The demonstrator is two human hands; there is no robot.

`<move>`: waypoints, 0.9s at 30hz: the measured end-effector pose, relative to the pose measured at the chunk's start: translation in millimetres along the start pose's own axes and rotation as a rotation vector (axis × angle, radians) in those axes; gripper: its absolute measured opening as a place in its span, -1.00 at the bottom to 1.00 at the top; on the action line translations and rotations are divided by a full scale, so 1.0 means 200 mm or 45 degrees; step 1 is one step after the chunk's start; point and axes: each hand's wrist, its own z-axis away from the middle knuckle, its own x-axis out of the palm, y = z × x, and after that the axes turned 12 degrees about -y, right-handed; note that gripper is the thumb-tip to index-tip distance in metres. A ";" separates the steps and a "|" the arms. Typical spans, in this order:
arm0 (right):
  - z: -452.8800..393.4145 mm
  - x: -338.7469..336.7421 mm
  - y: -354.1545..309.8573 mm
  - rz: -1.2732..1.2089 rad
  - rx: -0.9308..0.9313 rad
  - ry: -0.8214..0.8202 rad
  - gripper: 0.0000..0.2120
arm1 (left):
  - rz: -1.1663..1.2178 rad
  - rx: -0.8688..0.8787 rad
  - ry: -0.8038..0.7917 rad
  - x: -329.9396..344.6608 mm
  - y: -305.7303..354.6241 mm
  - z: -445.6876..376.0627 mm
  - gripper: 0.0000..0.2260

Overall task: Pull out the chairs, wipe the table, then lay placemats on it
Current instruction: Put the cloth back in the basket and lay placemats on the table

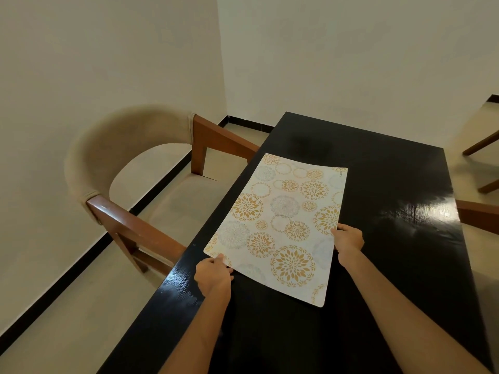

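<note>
Black table, floral placemat between left hand, right hand.

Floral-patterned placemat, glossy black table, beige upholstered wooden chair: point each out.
Floral-patterned placemat [280, 222]: head view, on its printed middle.
Glossy black table [399, 190]: head view, on bare top right of the mat.
Beige upholstered wooden chair [118, 139]: head view, on its curved padded backrest.

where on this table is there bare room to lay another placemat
Bare black table lies right of the floral placemat, out to the right edge, and beyond its far end. The left strip by the chair is narrow; both hands crowd the mat's near end.
</note>
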 end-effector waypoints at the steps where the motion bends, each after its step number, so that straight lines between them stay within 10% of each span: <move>1: 0.00 0.00 0.00 0.011 -0.001 0.000 -0.73 | 0.003 -0.005 0.006 0.00 0.00 0.00 -0.83; 27: -0.02 0.00 0.01 0.118 0.149 0.096 -0.86 | 0.019 -0.032 0.024 -0.02 0.03 -0.02 -0.90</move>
